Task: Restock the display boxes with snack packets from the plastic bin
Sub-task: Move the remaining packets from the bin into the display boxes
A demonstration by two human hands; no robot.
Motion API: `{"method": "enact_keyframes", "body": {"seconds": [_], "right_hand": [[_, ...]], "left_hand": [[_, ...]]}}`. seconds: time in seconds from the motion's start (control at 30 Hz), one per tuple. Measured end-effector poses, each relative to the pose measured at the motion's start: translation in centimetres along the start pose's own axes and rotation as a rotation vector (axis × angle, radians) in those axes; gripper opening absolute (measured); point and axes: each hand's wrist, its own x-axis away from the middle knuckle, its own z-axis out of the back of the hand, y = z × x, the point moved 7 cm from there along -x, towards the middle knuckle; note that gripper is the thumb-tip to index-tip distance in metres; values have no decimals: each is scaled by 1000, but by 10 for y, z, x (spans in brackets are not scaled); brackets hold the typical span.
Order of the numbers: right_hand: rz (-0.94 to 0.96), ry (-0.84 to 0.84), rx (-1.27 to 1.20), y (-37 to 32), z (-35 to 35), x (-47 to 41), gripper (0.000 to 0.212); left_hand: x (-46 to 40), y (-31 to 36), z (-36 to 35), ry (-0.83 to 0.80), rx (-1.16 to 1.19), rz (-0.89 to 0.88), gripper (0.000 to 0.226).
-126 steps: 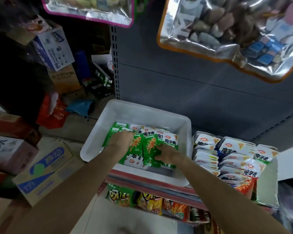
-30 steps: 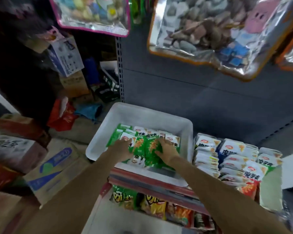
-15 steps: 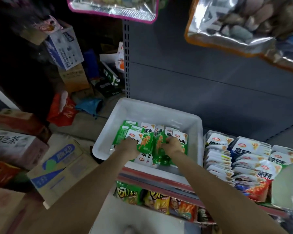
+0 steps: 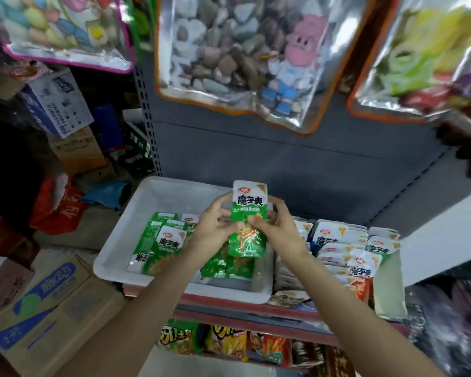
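1. Both hands are holding a green packet [image 4: 249, 221] upright above the bin [image 4: 158, 197], its long axis running from 12 to 6 o'clock, white printed end up. It may be a small stack rather than one packet; I cannot tell.
2. The left hand [image 4: 211, 229] is pinching the packet's left edge and the right hand [image 4: 279, 228] its right edge, so each grip is grasping the packet, fingers curled round its sides.
3. The display box [image 4: 389, 289] is lying at about 4 o'clock from the packet, just beside the bin's right wall. The right hand is the nearer of the two, so the carry looks like a short move right and down.
4. The box is already holding rows of white-topped packets [image 4: 346, 248] leaning back in overlapping tiers, red and blue ones among them. Free room there looks tight, and I cannot tell where a gap is opening.
5. More green packets [image 4: 163, 248] are lying flat in the bin at about 8 o'clock from the grip, with a few more directly under the hands.
6. Bin and box are both sitting on a shelf [image 4: 245, 311] with a red front edge, against a grey back panel [image 4: 283, 164]. Large foil bags [image 4: 237, 58] are hanging overhead at 12 o'clock, well apart from the hands, so the path to the box seems open.
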Motion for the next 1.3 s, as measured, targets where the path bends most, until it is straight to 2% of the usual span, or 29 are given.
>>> {"method": "enact_keyframes", "body": {"seconds": [0.13,0.23,0.4,0.5,0.6,0.77,1.0,1.17,1.23,1.3], "right_hand": [[82,186,-14,-23,77,13,52],[76,276,-30,-27,136,26,45],[69,394,33,-20,229,46,24],[93,440,156,-14,270,50,19],[106,434,303,-4,293,50,19],[102,369,505,13,312,42,25],[-87,217,370,66,310,23,27],[-1,177,298,68,304,13,70],[44,163,244,65,304,14,77],[87,165,246,63,305,16,72]], "left_hand": [[-6,32,-68,-82,-17,-93,69],[-11,49,-124,-126,-72,-158,70],[-7,60,-202,-177,-518,-342,53],[-4,51,-233,-224,-878,-383,62],[-3,33,-249,-315,-1129,-323,79],[-3,16,-259,-340,-1282,-292,80],[-8,10,-268,-224,-1383,-238,78],[-8,13,-274,-162,-1385,-231,73],[-7,13,-274,-149,-1394,-236,70],[-7,13,-275,-140,-1395,-240,68]]}}
